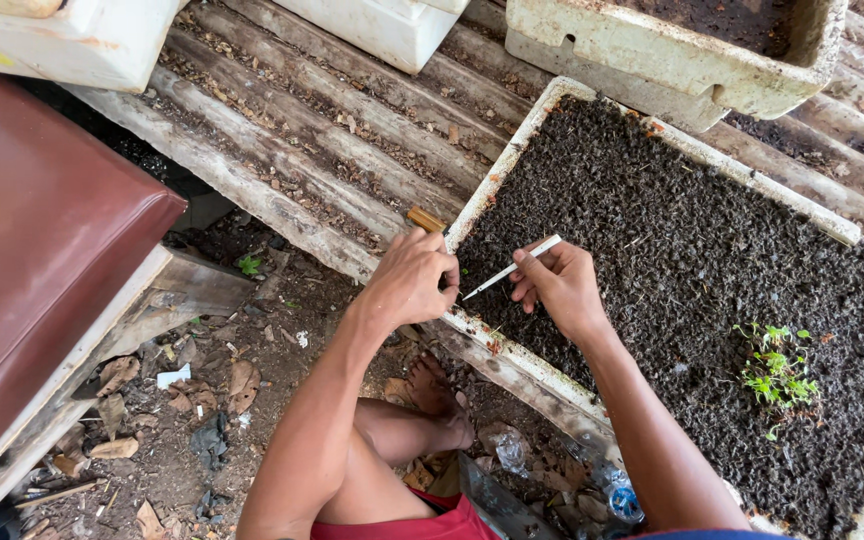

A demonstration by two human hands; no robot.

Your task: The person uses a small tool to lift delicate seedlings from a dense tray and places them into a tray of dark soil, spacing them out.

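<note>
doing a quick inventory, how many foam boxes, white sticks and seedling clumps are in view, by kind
Foam boxes with soil: 2, the near soil tray and the far box
Other white boxes: 2, and
White stick: 1
Seedling clump: 1
Total: 6

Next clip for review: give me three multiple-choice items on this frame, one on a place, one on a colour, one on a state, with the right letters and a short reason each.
1. Where do the green seedlings grow?
A. near the tray's right end
B. beside the hands
C. on the ground

2. What colour is the thin stick?
A. red
B. white
C. black

3. How does the right hand stand to the stick?
A. apart from it
B. flat on top of it
C. pinching it

Key: 1 A, they sprout from the dark soil far right in the white tray. 2 B, it shows pale against the soil. 3 C, fingers close round its upper end; the left hand rests at the tray's corner.
</note>
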